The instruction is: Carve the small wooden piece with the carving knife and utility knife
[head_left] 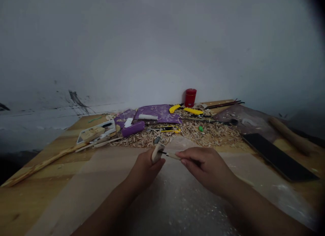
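My left hand (146,165) is closed around a small pale block of wood (156,153), thumb along its side. In my right hand (200,163) is a carving knife (174,156) with a light wooden handle, pinched between thumb and fingers. Its short dark blade points left and meets the face of the wood, or nearly so; the exact contact is too small to tell. Both hands are above a translucent plastic sheet (175,202). Just beyond them lies a spread of wood shavings (215,136).
Behind the shavings lie yellow cutters (193,111), purple sheets (157,111), a purple roll (133,129) and a red canister (190,98). A white tray (113,128) and a long stick (43,166) occupy the left. At right rests a dark flat board (279,157).
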A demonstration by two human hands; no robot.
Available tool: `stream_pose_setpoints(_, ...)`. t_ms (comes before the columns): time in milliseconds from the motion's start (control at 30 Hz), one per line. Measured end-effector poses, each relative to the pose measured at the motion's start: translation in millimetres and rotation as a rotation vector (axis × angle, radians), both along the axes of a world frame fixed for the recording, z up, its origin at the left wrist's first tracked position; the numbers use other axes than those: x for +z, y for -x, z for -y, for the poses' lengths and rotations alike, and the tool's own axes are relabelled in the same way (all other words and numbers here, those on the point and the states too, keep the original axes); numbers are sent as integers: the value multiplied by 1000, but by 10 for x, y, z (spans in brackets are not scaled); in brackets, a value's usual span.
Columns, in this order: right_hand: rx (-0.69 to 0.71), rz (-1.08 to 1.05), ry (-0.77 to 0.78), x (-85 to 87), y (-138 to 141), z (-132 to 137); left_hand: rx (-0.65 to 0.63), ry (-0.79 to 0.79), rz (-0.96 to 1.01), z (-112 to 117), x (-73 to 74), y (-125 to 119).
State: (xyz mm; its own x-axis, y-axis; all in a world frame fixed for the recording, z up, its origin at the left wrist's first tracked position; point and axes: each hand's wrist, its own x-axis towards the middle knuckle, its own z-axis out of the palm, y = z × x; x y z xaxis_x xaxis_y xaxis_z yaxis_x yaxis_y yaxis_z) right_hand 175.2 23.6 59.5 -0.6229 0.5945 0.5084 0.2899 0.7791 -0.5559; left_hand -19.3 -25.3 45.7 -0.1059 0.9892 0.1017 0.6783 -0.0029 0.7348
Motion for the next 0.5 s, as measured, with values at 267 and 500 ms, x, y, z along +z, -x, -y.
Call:
stream_pose_setpoints(267,-102,-16,-105,-153,111,127,145,-61,6,-35,10,-30)
stream_pose_setpoints(500,-188,-29,-255,-207,224,233,203,-92,13,-41,92,-80)
